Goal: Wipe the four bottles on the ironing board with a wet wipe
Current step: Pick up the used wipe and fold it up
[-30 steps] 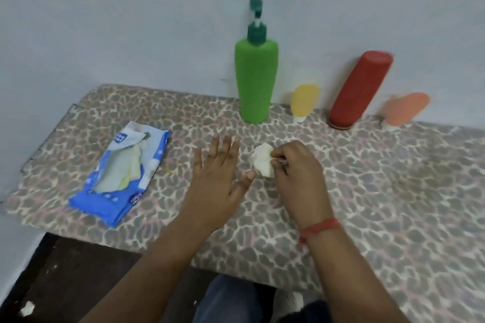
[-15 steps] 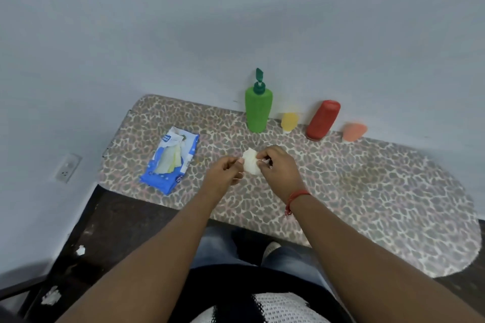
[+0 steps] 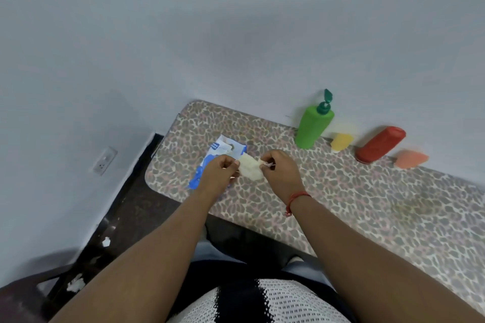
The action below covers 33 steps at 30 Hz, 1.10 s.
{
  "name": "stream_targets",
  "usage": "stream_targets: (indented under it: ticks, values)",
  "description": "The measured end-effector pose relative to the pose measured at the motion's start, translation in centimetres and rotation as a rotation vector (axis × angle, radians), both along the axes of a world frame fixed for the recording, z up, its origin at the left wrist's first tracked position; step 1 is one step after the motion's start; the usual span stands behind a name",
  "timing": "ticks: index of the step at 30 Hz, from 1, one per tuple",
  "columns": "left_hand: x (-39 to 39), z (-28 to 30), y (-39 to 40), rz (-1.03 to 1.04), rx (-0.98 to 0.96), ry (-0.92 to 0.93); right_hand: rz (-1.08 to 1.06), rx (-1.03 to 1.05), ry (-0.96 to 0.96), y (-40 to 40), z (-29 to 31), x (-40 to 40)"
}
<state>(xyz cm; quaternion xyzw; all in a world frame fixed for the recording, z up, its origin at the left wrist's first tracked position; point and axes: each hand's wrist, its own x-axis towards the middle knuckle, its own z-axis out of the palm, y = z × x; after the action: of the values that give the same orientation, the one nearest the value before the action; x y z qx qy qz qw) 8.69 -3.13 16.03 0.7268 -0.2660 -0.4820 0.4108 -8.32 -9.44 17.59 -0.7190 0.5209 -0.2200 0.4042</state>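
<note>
Together, left hand (image 3: 219,174) and right hand (image 3: 279,174) pinch the wet wipe (image 3: 250,169) taut.

Bare forearms, no sleeves reaching into view. Left hand (image 3: 219,174) without ring, band or watch. Right hand (image 3: 282,174) above a thin red thread bracelet (image 3: 296,198) wound round the wrist, a short loose end hanging at its lower side. White mesh-knit top (image 3: 275,304) dotted with small holes, crossed by a broad black stripe. Blue denim trousers (image 3: 210,250) below it, partly hidden by the forearms.
</note>
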Motion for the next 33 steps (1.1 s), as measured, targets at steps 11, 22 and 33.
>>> stream_targets:
  ticks: [11,22,33]
  values:
    - [17.0,1.4,-1.8,-0.011,0.088,0.359,-0.363,0.430,-0.314,1.2,1.1,15.8]
    - [21.4,-0.9,-1.6,-0.056,0.200,0.299,-0.224,0.589,-0.245,1.1,-1.3,21.2]
    - [32.8,-2.8,-1.2,0.053,0.159,0.017,-0.317,0.615,-0.284,1.2,-2.6,31.7]
